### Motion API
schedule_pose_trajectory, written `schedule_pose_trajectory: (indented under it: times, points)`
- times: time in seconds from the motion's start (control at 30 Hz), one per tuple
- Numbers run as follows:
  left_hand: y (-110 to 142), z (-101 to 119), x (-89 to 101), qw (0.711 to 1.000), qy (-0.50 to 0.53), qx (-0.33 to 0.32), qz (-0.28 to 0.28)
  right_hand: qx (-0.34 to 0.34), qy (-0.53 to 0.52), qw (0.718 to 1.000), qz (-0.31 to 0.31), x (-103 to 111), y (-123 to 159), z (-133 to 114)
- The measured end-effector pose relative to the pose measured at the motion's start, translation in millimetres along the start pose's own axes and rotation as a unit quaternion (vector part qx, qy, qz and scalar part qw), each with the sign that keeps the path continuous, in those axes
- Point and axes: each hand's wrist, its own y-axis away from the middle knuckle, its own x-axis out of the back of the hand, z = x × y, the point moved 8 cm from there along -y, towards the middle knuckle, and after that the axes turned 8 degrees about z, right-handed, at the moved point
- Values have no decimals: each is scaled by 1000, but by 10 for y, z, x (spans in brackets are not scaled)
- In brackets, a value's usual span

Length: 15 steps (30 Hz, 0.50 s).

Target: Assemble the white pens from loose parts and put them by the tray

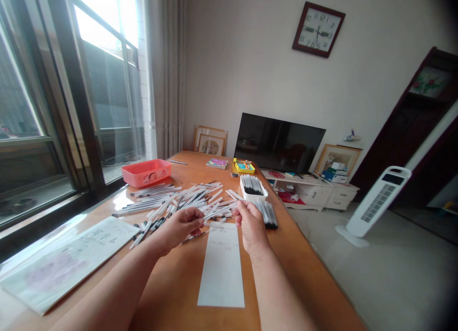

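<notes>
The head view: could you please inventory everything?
table: one, brown, centre
pen parts: many, white and black, table
tub: one, white, right
basket: one, coral, left
paper: one, white, front
notebook: one, pale, left
booklet: one, purple, back
box: one, yellow, back
clock: one, brown, top
television: one, black, back
cabinet: one, white, back
frames: several, brown, back
fan: one, white, right
window: one, dark, left
curtain: one, grey, left
left hand: one, bare, centre
right hand: one, bare, centre

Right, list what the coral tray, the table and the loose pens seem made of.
Coral tray: likely smooth plastic; its thin wall is evenly coloured.
Table: apparently varnished wood, perhaps laminate; the orange-brown top shows bright glare at left.
Loose pens: probably plastic, perhaps semi-clear; pale barrels, many with dark ends.
</notes>
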Motion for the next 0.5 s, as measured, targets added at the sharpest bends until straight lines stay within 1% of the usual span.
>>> schedule_pose_trajectory:
  times: [0.07,0.13,0.2,0.27,0.33,0.4,0.5]
  points:
    - [-8,-3,11,1000,2,1,9,-9,-19,1000,-1,13,7,-34]
    - [-21,-3,54,999,11,3,34,-6,-36,999,17,75,-15,-86]
    - [-34,3,128,997,15,2,71,10,-41,998,53,198,-79,-141]
    - [-43,15,210,994,7,-1,107,31,-32,994,103,372,-172,-181]
    - [-46,30,273,991,-3,-4,131,64,-1,985,160,572,-264,-215]
    - [-48,45,309,990,-15,-8,141,93,51,974,199,734,-343,-227]
    - [-51,55,339,988,-40,-14,149,134,166,952,221,877,-428,-224]
